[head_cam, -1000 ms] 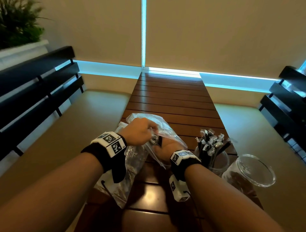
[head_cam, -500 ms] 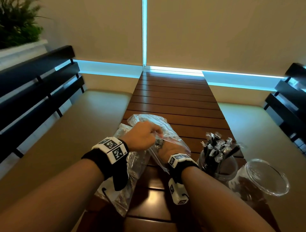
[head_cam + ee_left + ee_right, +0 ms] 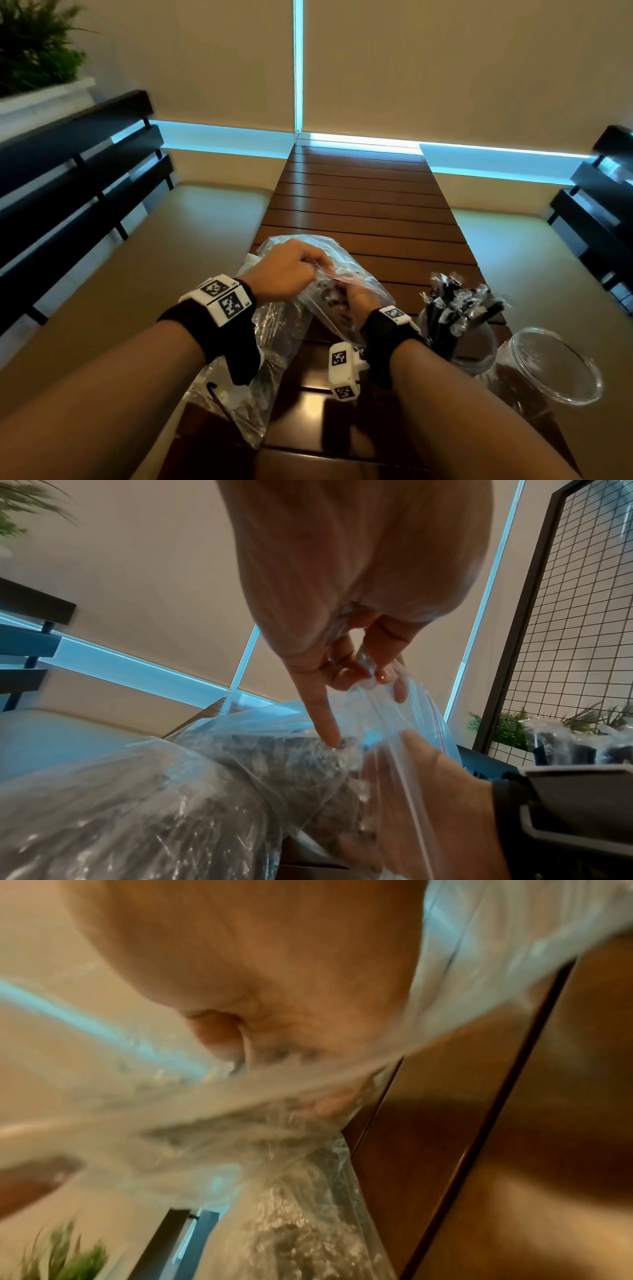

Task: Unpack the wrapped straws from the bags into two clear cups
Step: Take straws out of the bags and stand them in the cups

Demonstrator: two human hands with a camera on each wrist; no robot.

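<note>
**A:** What lies on the slatted brown wooden table [image 3: 359, 192]?

**B:** Two crinkled clear plastic bags: a zip-top bag [image 3: 346, 263] lifted at centre, and a second bag [image 3: 274, 329] lying flat beneath the left forearm, at the table's near left. Two clear cups stand at near right. The left-hand cup [image 3: 476, 353] bristles with black wrapped straws [image 3: 455, 308], their film ends glinting; the right-hand cup [image 3: 561, 363], round-rimmed, holds no straws.

**A:** And the hands?

**B:** The left hand [image 3: 284, 270], knuckles up, pinches the zip-top bag's upper edge between thumb and curled fingers; the left wrist view shows one finger pointing down against the film. The right hand [image 3: 359, 298] is pushed inside the bag's mouth, wrist bent, plastic draped across it.

**A:** Is the right hand holding anything?

**B:** I cannot tell. Its fingers are hidden among dark wrapped straws inside the bag, and the right wrist view is blurred. Both wrists wear black bands with white marker blocks.
</note>
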